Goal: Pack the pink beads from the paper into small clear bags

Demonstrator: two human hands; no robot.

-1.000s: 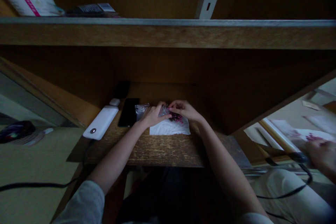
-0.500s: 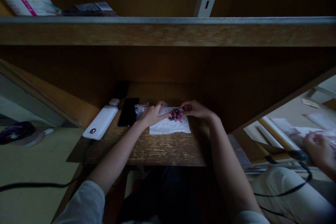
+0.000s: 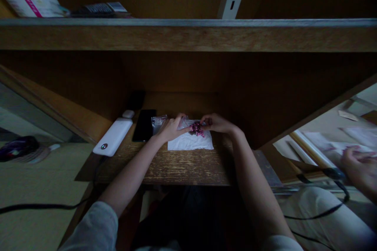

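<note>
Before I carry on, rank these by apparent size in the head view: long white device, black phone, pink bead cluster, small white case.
1. Long white device
2. Black phone
3. Pink bead cluster
4. Small white case

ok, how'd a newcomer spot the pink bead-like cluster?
Under the long brown wooden shelf edge lies a worn brown wooden surface. On its crumpled white sheet, between the left hand and right hand, sits the knobbly pink bead-like cluster. Its pink sets it apart from the sheet and flat black slab.
</note>
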